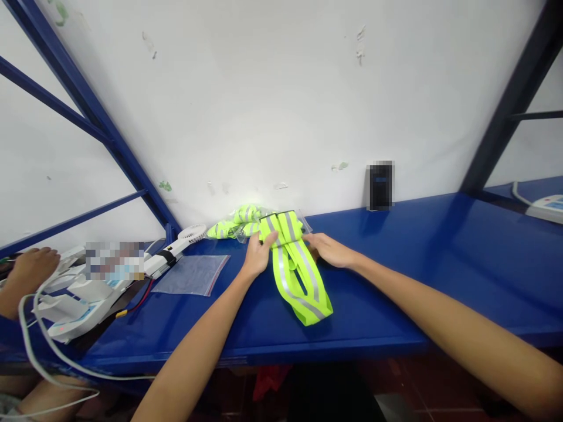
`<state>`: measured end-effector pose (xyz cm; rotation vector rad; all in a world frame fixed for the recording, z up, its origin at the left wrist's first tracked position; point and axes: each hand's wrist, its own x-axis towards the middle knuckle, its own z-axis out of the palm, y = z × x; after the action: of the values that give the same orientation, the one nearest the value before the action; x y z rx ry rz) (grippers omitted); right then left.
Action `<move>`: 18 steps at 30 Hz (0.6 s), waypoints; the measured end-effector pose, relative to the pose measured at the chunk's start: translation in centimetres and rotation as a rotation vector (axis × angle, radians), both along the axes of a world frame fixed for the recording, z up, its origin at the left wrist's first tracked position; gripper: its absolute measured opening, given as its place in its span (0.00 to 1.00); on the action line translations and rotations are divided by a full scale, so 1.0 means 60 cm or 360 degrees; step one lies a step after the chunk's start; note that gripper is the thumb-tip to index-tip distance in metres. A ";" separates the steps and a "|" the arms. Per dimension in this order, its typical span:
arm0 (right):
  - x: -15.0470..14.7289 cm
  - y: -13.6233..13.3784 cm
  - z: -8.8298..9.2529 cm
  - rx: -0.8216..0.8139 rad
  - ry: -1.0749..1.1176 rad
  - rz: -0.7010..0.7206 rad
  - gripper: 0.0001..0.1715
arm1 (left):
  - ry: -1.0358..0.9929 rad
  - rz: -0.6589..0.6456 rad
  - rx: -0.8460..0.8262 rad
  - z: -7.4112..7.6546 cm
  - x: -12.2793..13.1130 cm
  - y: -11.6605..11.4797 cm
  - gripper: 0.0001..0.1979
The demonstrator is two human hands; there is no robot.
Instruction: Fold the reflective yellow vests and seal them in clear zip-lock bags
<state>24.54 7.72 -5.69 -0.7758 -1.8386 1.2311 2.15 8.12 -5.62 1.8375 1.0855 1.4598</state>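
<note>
A neon yellow reflective strap (308,281) with silver stripes is held up over the blue table. Its upper part is folded into a flat bundle, and a long loop hangs from it toward the table's front edge. My left hand (259,252) grips the bundle's left side, thumb on top. On the right side, my right hand (329,249) pinches the edge of the strap; some of its fingers are hidden behind it. Just behind the bundle, more neon yellow reflective straps (235,223) in clear plastic bags lie against the wall.
An empty clear zip bag (193,274) lies left of my left arm. Beyond it are a small white fan (191,233), a white power strip (83,310) with cables, and another person's hand (35,266). A black box (380,186) stands against the wall. Blue table (396,293) edge runs in front.
</note>
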 end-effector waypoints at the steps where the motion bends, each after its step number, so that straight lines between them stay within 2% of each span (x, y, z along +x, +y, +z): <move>1: 0.006 0.001 0.003 0.0072 -0.0092 0.0106 0.32 | -0.0170 0.0024 -0.0073 -0.004 -0.001 0.006 0.23; 3: 0.017 0.004 0.008 0.0156 -0.0250 0.0220 0.34 | -0.0432 0.0033 -0.0190 -0.012 -0.001 0.016 0.25; 5: 0.025 0.007 0.009 0.0260 -0.0298 0.0061 0.37 | -0.0601 -0.0016 -0.0278 -0.019 0.000 0.022 0.26; 9: 0.029 0.005 0.009 0.0615 -0.0218 -0.0343 0.31 | -0.0772 -0.0177 -0.0421 -0.024 0.011 0.022 0.26; 10: 0.027 0.004 0.009 0.0730 -0.0210 -0.0417 0.33 | -0.0771 -0.0220 -0.0461 -0.024 0.015 0.019 0.26; 12: 0.024 0.001 0.011 0.0956 -0.0244 -0.0500 0.44 | -0.0716 -0.0297 -0.0548 -0.024 0.021 0.013 0.25; 14: 0.020 -0.002 0.012 0.1132 -0.0351 -0.0449 0.47 | -0.0599 -0.0369 -0.0636 -0.024 0.026 0.007 0.25; 18: 0.015 -0.006 0.011 0.1214 -0.0450 -0.0265 0.36 | -0.0451 -0.0488 -0.0694 -0.027 0.029 0.006 0.29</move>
<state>25.47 7.35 -5.02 -0.6560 -2.1907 0.2567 3.87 8.49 -7.23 1.3717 0.8547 1.1509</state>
